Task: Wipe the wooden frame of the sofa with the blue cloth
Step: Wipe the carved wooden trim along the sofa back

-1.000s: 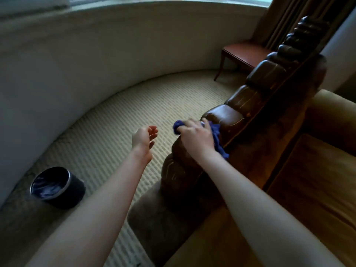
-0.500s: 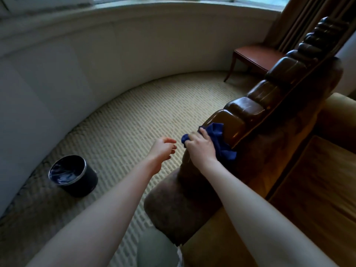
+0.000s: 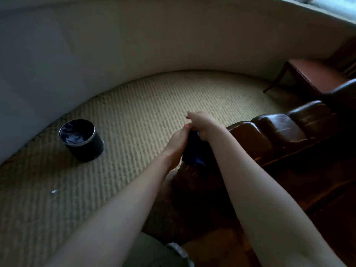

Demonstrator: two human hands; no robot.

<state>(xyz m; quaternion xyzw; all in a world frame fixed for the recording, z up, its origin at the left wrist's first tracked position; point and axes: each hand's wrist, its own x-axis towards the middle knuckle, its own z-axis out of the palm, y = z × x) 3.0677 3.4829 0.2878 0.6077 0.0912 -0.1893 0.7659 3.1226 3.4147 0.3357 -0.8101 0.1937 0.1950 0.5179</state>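
The blue cloth [image 3: 193, 151] hangs dark and bunched between my two hands, just off the low end of the sofa's carved, glossy wooden frame [image 3: 269, 132]. My right hand [image 3: 204, 124] grips the cloth's top from the right. From the left, my left hand [image 3: 176, 145] lies against the cloth, its fingertips pinching the top edge beside the right hand. Both palms and most of the cloth are hidden. The frame rises to the right along the sofa's back.
A round black waste bin [image 3: 81, 139] stands on the ribbed beige carpet [image 3: 134, 112] at the left. A red-seated wooden chair [image 3: 312, 76] is at the far right by the curved white wall [image 3: 115, 45]. The sofa's brown cushions [image 3: 317, 199] fill the lower right.
My left hand has come across to the cloth and joined the right hand on it. The cloth has lifted off the frame's end. My view has swung left and down.
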